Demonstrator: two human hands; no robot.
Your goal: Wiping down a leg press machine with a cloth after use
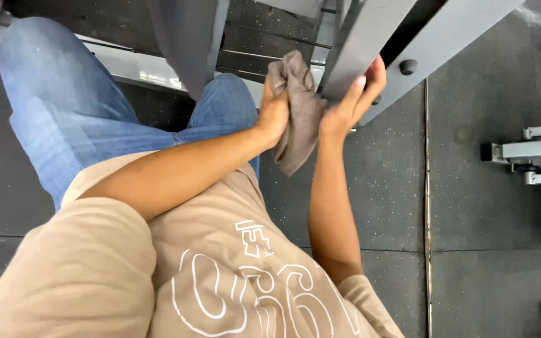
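The dark speckled floor [396,188] is the biggest thing here, and it lies under the grey metal bar [370,37]. The bar is long and slants down from the top, with a round black bolt [408,66] on its side. Below the bar are blue jeans [64,106] and a tan shirt [158,269]. A small grey rack [533,153] stands well to the right of the bar. The brown cloth [298,112] hangs just left of the bar's low end. The left hand [273,112] has its grip pressed around the cloth. The right hand [352,103] has its grip spread, fingers flat on the bar.
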